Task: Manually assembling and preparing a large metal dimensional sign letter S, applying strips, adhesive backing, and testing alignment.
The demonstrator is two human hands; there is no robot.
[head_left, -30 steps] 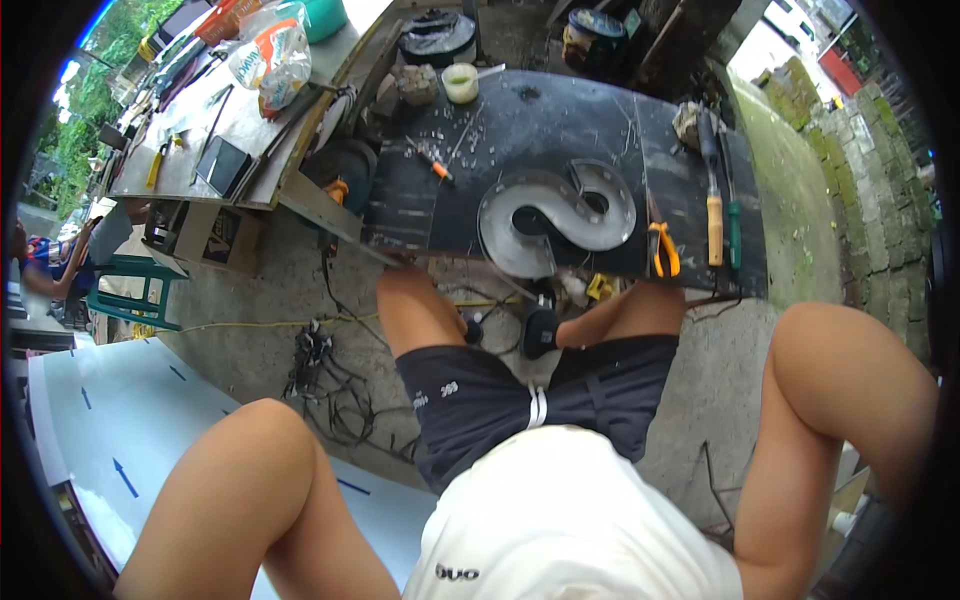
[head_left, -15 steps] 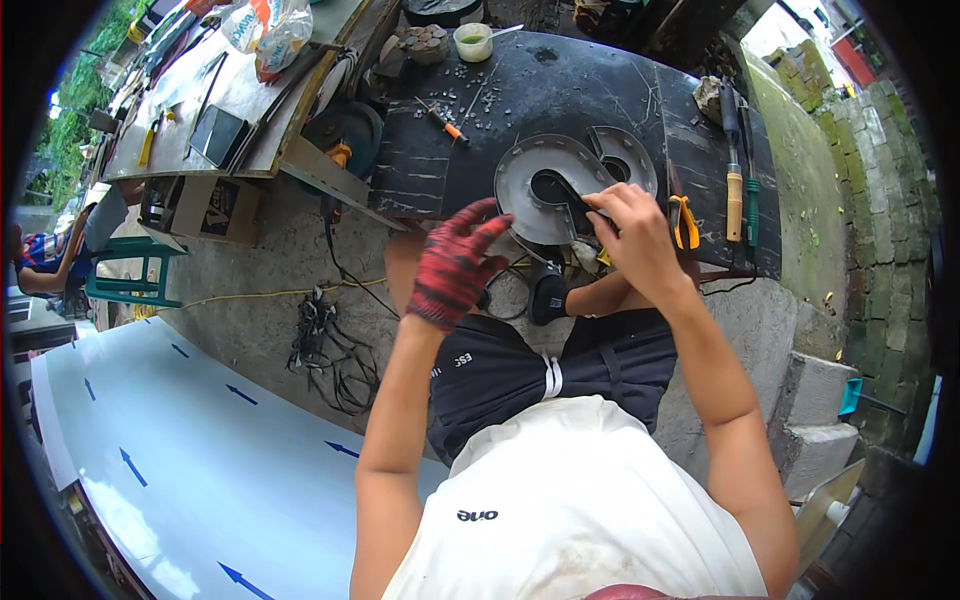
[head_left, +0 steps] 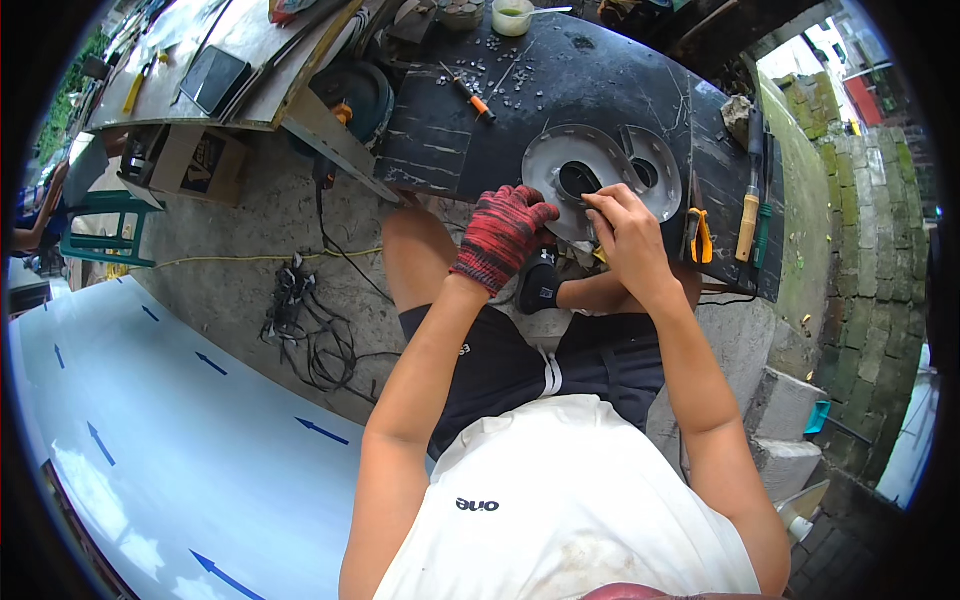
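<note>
A grey, curved S-like sheet-metal shape (head_left: 552,160) with thin raised walls lies at the near edge of a dark table. My left hand (head_left: 505,235), in a red and black knit glove, is closed at its near left rim, fingers curled and partly hidden. My bare right hand (head_left: 630,235) is closed too, thumb and forefinger pinching at the wall beside the dark round opening. A pair of pliers with orange and black handles (head_left: 698,237) lies just right of this hand.
Small grey bits (head_left: 500,75), an orange-handled tool (head_left: 475,100) and a white tub (head_left: 511,18) sit farther back on the dark table (head_left: 430,135). Wooden- and green-handled tools (head_left: 748,225) lie on the right. Tangled black cord (head_left: 310,340) and a light blue sheet (head_left: 200,440) occupy the left.
My left hand has moved right to the metal shape's rim, its spread fingers now curled in. The right hand stays at the shape's inner wall. The whole view has shifted slightly.
</note>
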